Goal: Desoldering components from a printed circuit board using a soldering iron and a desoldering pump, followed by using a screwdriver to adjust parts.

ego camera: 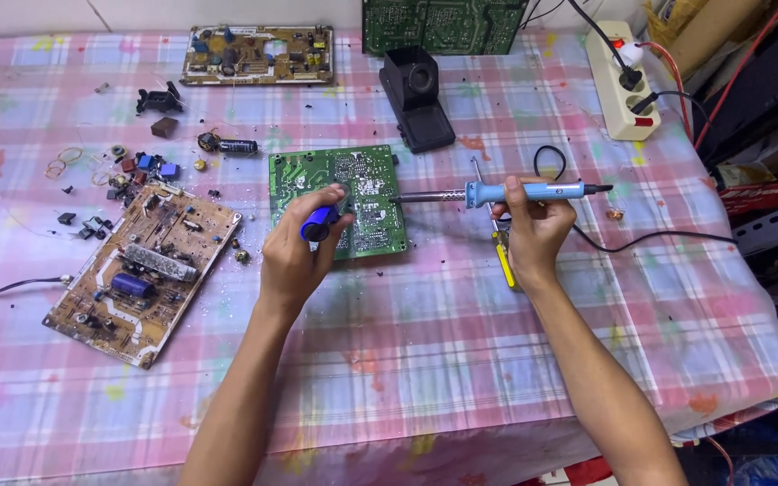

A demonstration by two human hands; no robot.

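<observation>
We see right hand (pixel 533 225) gripping iron (pixel 524 191), tip at green board (pixel 339 200), left hand (pixel 297 247) over it clutching blue tool (pixel 319 222)

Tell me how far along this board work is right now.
Done, by the look of it: loose parts lie beside the brown board. In hand: the right hand holds the blue soldering iron, tip at the green board, while the left hand holds a blue tool over it. Left: that board's remaining joints; how many, I cannot tell.
</observation>
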